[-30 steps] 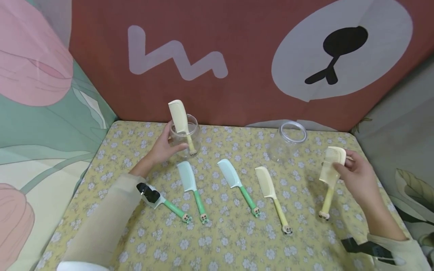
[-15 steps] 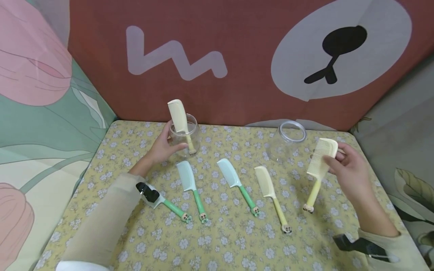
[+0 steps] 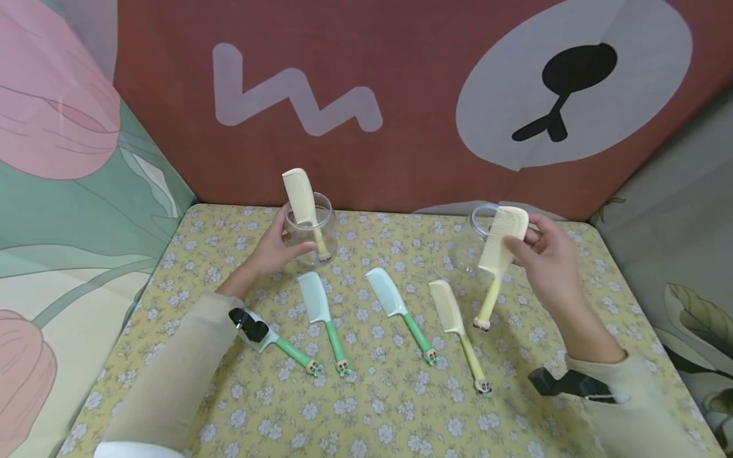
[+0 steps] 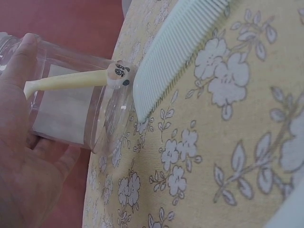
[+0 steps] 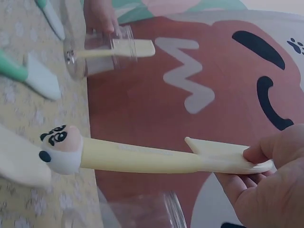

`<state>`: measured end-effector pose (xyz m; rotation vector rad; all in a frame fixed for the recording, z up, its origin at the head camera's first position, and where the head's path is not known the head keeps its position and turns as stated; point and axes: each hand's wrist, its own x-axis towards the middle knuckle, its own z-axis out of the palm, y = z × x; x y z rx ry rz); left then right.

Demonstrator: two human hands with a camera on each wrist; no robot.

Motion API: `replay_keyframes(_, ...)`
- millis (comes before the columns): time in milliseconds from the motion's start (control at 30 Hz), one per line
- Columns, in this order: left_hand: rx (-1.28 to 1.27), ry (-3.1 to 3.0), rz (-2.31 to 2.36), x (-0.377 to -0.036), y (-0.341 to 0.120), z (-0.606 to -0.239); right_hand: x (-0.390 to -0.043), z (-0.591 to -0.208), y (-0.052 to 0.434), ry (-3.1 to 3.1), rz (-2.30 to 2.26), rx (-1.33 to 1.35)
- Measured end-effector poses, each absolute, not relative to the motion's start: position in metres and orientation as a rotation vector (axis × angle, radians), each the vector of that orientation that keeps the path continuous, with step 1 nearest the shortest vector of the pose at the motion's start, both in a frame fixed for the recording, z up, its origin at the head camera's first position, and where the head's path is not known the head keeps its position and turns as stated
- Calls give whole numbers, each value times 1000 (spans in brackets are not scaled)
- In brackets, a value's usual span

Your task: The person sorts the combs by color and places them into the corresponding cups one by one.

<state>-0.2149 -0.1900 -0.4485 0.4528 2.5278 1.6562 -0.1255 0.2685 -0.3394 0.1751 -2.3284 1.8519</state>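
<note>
Near the tabletop's far edge, head cam: we see the left hand curled round a clear jar w/ a yellow comb standing in it; the right hand pinches another yellow comb by its toothed end, handle hanging down, just in front of a second clear jar toward the far right corner. Four combs lie in a row across the middle.

Left wrist cam: fingers wrap the jar; comb handle's panda tip rests at the bottom, a green comb just beside.

Right wrist cam: thumb & fingers pinch the comb, lifted off the cloth, above the jar rim.
</note>
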Motion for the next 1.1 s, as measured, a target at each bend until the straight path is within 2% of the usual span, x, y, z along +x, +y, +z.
replay_keyframes(267,446,2522,1659,-215,-191,-450,-146,-337,242,-2309,1855,163)
replay_keyframes(1100,454,2522,1663,-216,-190,-449,-205,-319,164,-1857,2265,132)
